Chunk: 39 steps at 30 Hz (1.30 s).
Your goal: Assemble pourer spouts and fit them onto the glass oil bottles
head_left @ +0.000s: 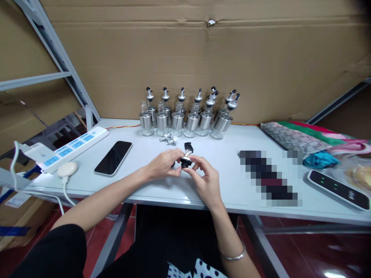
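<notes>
Between my two hands, above the front middle of the white table, is a pourer stopper (186, 161) with a black ribbed plug and silver spout. My right hand (204, 177) pinches its right side with thumb and fingers. On the other side, my left hand (165, 164) is closed, its fingertips at the stopper's left edge and a small black part showing there. Small silver spout pieces (169, 138) lie behind my hands. Glass bottles with steel bands (177, 120) stand in rows farther back; several front ones are open-necked, and others carry pourers.
At left lie a phone (113, 158), a white power strip (75, 148) and a round white charger (67, 169). To the right are a blurred-out dark item (269, 177), a black-topped device (337, 190) and colourful fabric (313, 137). Cardboard (174, 50) rises behind the table (150, 193).
</notes>
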Each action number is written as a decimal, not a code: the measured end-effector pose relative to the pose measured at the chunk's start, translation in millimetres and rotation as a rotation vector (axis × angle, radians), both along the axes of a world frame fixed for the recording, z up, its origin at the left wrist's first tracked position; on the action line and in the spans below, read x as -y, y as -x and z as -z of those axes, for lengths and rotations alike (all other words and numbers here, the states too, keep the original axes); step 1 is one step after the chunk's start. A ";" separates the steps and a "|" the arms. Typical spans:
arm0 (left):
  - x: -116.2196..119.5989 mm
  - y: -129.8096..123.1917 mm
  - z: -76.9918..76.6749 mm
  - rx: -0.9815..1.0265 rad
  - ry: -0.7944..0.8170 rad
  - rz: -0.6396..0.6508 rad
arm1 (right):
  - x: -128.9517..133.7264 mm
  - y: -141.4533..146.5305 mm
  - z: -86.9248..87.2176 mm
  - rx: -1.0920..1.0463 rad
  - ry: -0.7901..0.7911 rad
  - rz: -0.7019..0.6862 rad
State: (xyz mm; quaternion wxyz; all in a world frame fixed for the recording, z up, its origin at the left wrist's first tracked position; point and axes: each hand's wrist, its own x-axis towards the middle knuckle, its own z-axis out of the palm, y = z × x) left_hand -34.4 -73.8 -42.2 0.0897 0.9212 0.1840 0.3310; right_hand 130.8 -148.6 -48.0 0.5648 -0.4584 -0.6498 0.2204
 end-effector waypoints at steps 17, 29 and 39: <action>0.4 0.4 -2.1 -0.125 -0.012 0.020 | -2.0 -2.1 -2.0 -0.312 0.228 -0.158; 1.9 -6.1 -3.6 0.300 -0.083 0.077 | -5.4 -7.3 -22.2 -0.290 0.238 -0.192; -10.9 -36.8 -44.3 0.705 0.488 0.116 | -64.6 -33.9 -99.2 0.311 -0.200 -0.088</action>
